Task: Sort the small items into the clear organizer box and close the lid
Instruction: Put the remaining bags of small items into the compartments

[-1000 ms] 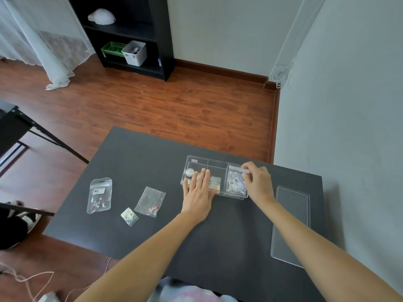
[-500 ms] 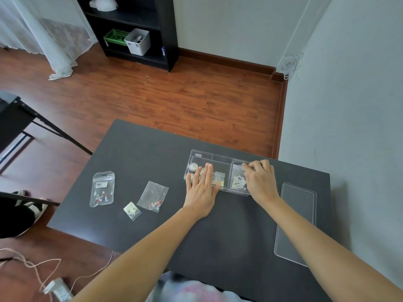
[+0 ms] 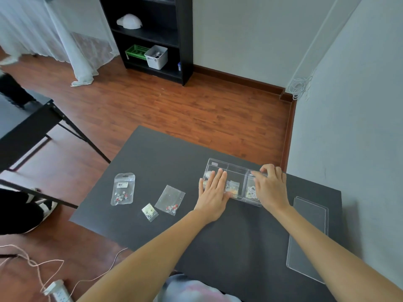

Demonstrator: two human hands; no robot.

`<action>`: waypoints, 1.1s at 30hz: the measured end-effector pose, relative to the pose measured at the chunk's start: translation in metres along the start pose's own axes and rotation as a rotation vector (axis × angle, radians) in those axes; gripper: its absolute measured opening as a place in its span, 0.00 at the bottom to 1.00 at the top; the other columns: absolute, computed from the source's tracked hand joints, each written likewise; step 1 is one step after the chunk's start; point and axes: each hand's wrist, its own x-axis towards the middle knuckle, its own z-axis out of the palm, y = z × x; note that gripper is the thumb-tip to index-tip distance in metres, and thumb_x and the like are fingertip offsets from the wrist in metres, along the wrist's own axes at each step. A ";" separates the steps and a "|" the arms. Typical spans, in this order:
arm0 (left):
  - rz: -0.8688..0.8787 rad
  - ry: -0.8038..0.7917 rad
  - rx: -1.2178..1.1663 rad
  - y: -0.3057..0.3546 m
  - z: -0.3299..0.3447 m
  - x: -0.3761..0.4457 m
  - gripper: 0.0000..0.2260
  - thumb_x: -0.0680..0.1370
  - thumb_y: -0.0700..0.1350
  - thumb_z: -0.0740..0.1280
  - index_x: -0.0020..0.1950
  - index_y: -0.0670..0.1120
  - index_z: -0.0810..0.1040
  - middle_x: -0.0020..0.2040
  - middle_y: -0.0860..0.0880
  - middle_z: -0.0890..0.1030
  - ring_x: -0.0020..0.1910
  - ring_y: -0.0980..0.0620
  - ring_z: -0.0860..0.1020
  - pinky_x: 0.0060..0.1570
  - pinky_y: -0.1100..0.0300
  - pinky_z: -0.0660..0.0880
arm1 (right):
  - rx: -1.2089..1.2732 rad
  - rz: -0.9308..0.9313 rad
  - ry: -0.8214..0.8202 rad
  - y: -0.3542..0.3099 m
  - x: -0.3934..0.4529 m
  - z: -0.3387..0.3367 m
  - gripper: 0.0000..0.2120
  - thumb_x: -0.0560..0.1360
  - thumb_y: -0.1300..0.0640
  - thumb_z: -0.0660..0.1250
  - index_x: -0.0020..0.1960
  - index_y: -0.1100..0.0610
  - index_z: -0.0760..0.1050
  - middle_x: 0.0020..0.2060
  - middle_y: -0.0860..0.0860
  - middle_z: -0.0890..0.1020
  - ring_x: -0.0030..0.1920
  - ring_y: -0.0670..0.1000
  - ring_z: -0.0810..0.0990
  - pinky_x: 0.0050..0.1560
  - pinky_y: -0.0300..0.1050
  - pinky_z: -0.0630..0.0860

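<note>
The clear organizer box (image 3: pixel 236 170) lies open on the black table (image 3: pixel 152 158), with small bags in its middle and right compartments. My left hand (image 3: pixel 214 189) rests flat on the box's left end, fingers stretched out. My right hand (image 3: pixel 271 186) is over the right compartment and pinches the top edge of a small clear bag (image 3: pixel 251 190) that lies inside it. The clear lid (image 3: pixel 307 236) lies flat on the table to the right of the box. Three more bags lie to the left: a zip bag (image 3: pixel 123 189), a flat bag (image 3: pixel 170 199) and a tiny bag (image 3: pixel 149 212).
A grey wall runs close along the table's right side. A black shelf (image 3: pixel 152 35) stands at the far wall, and another black table (image 3: pixel 26 125) is at the left. A cable and power strip (image 3: pixel 54 290) lie on the wooden floor.
My right hand has come down a little with the bag into the right compartment. My left hand has stayed on the box. The view has shifted slightly.
</note>
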 end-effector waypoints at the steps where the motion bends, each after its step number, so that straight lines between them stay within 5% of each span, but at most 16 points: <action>1: 0.007 0.037 -0.019 -0.005 -0.006 -0.004 0.26 0.84 0.52 0.50 0.79 0.48 0.44 0.80 0.53 0.44 0.79 0.51 0.41 0.75 0.42 0.38 | 0.022 -0.013 0.017 -0.006 0.003 -0.002 0.11 0.71 0.66 0.70 0.52 0.56 0.83 0.48 0.56 0.76 0.45 0.59 0.72 0.46 0.55 0.71; 11: -0.293 0.320 -0.054 -0.121 -0.086 -0.050 0.24 0.83 0.46 0.55 0.79 0.48 0.53 0.80 0.51 0.53 0.79 0.51 0.48 0.77 0.45 0.48 | 0.211 -0.271 0.016 -0.120 0.026 0.000 0.09 0.69 0.64 0.73 0.49 0.56 0.83 0.44 0.53 0.80 0.45 0.58 0.76 0.46 0.54 0.76; 15: -0.524 0.318 -0.027 -0.174 -0.105 -0.072 0.25 0.82 0.45 0.56 0.78 0.46 0.53 0.79 0.44 0.53 0.79 0.44 0.49 0.76 0.44 0.52 | 0.208 -0.390 -0.129 -0.166 0.021 0.010 0.07 0.73 0.60 0.70 0.50 0.55 0.82 0.43 0.52 0.83 0.47 0.58 0.78 0.52 0.53 0.74; 19: -0.684 0.223 -0.059 -0.198 -0.106 -0.083 0.27 0.82 0.48 0.57 0.79 0.49 0.50 0.79 0.40 0.49 0.78 0.40 0.48 0.73 0.40 0.56 | 0.103 -0.409 -0.385 -0.194 0.009 0.029 0.13 0.77 0.51 0.64 0.60 0.52 0.77 0.54 0.50 0.81 0.57 0.55 0.73 0.59 0.50 0.69; 27: -0.681 0.199 -0.071 -0.204 -0.102 -0.081 0.32 0.78 0.42 0.65 0.77 0.55 0.53 0.75 0.39 0.55 0.74 0.38 0.56 0.68 0.42 0.65 | -0.007 -0.241 -0.533 -0.216 -0.015 0.051 0.34 0.72 0.36 0.65 0.70 0.55 0.65 0.62 0.51 0.73 0.62 0.55 0.69 0.61 0.50 0.67; 33: -0.603 0.247 -0.198 -0.210 -0.106 -0.080 0.27 0.74 0.36 0.69 0.70 0.51 0.65 0.64 0.43 0.65 0.60 0.41 0.73 0.55 0.46 0.77 | 0.065 -0.106 -0.522 -0.223 -0.017 0.054 0.29 0.69 0.37 0.70 0.63 0.54 0.70 0.57 0.52 0.76 0.59 0.55 0.71 0.59 0.49 0.68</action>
